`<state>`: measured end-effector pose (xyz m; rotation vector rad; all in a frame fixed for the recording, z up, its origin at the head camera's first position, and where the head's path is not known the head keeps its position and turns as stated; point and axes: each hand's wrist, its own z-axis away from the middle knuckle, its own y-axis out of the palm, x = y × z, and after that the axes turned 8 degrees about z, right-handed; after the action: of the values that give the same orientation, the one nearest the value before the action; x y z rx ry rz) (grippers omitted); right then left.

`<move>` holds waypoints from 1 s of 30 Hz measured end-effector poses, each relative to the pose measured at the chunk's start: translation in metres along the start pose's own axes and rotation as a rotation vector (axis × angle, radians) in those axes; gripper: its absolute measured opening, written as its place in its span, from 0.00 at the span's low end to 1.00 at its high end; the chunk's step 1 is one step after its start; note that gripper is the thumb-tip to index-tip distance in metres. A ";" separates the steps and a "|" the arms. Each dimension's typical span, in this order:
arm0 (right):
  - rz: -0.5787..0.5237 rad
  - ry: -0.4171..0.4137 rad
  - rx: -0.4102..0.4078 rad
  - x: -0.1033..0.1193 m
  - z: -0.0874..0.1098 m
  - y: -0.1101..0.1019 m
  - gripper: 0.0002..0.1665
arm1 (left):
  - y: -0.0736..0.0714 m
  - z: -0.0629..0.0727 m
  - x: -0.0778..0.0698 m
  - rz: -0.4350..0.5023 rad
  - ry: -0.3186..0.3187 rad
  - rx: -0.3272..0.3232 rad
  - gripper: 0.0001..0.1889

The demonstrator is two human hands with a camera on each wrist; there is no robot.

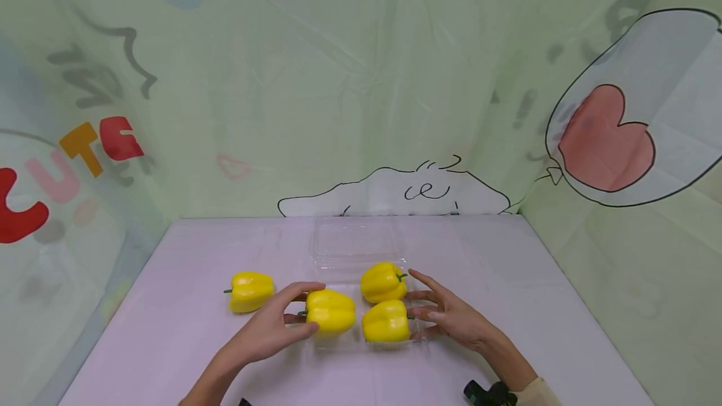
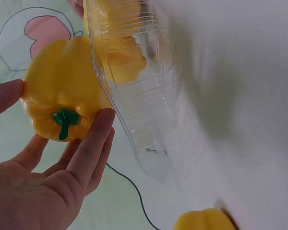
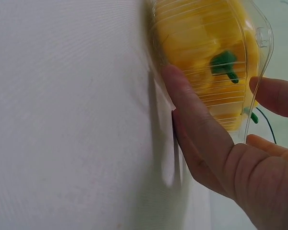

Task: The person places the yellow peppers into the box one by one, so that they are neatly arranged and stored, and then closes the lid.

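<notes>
My left hand [image 1: 276, 324] holds a yellow bell pepper [image 1: 331, 312] between thumb and fingers, its green stem facing the palm. In the left wrist view this pepper [image 2: 62, 86] is beside and above the rim of a clear plastic box [image 2: 134, 100]. Two more yellow peppers, a far one [image 1: 382, 282] and a near one [image 1: 386, 321], lie in the right half of the box, stems to the right. My right hand [image 1: 451, 315] is at the box's right end. Its fairly straight fingers touch the ribbed wall [image 3: 201, 72] from outside in the right wrist view.
Another yellow pepper [image 1: 251, 292] lies on the white tabletop [image 1: 186, 281] left of the box. Behind the peppers the box's transparent lid [image 1: 358, 242] lies folded back. Printed cloth walls [image 1: 350, 93] stand at the back and both sides.
</notes>
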<state>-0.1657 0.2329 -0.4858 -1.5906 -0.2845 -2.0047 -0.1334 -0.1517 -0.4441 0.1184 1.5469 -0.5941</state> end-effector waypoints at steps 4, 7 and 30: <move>-0.001 -0.007 0.004 -0.001 0.000 -0.001 0.55 | 0.003 -0.005 -0.001 -0.011 0.010 0.013 0.31; -0.001 -0.005 0.003 -0.001 0.000 -0.001 0.55 | 0.005 -0.010 -0.001 -0.032 0.015 0.032 0.31; 0.006 0.009 -0.014 -0.001 -0.001 0.000 0.56 | 0.008 -0.022 0.000 -0.157 0.068 0.093 0.32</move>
<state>-0.1664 0.2325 -0.4869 -1.5892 -0.2629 -2.0131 -0.1496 -0.1352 -0.4480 0.0893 1.6040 -0.7936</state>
